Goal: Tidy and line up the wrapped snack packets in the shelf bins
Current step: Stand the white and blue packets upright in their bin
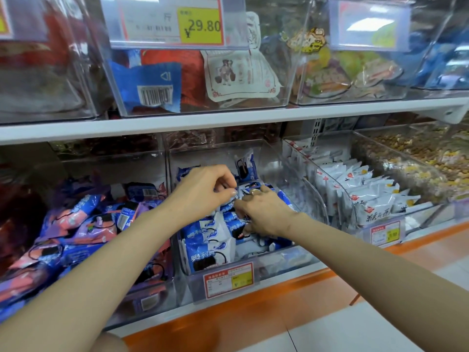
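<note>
A shop shelf fills the view, with a white board (177, 123) across the middle and clear bins above and below it. At 12 o'clock an upper bin carries a yellow price tag (200, 25) reading 29.80, with blue, red and pale wrappers behind it. Below the board, at the centre, stands the middle bin (279, 168), with blue packets (205, 250) standing in rows toward its front and one packet (245, 165) upright alone at the back. Both hands are inside this bin, nearly touching. The left hand (208, 191) comes in from 8 o'clock, its fingers curled and its fingertips (231, 193) pinched together on the top edge of one blue packet. The right hand (264, 212), reaching in from 4 o'clock with a ring (253, 191) on one finger, has its fingers bent down and closed over the tops of the blue packets just beside the left hand. A red-edged label (228, 279) hangs on the bin's front at 6 o'clock. At 9 o'clock the next bin holds a loose heap of pink packets (76, 219) mixed with purple and blue ones. At 3 o'clock white packets (370, 196) stand in tidy rows, and beyond them lies a bin of small yellow-brown pieces (418, 161), too blurred to name. An orange ledge (241, 318) runs under the bins.
</note>
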